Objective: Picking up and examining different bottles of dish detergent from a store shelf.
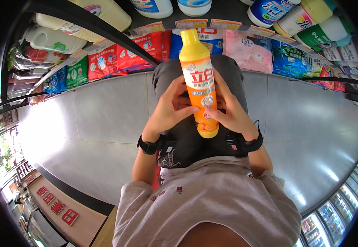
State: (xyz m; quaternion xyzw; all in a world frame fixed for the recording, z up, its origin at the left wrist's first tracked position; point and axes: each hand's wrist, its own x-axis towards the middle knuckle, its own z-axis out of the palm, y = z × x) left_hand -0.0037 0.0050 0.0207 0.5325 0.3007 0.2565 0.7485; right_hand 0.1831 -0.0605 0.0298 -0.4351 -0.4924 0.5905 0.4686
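An orange plastic bottle of liquid cleaner with a yellow cap is held between both hands, above the lap in dark trousers. It leans slightly, cap towards the shelves. My left hand grips its left side, the thumb on the front of the label. From the right, my right hand holds the same bottle, its thumb also across the lower label. Most other fingertips are hidden behind the bottle. The cap is on. Each wrist wears a black strap.
Curved shelving ahead holds red detergent bags, a pink pack, blue pouches and white bottles above. A black shelf post crosses at upper left. A counter stands lower left, glass-door coolers lower right.
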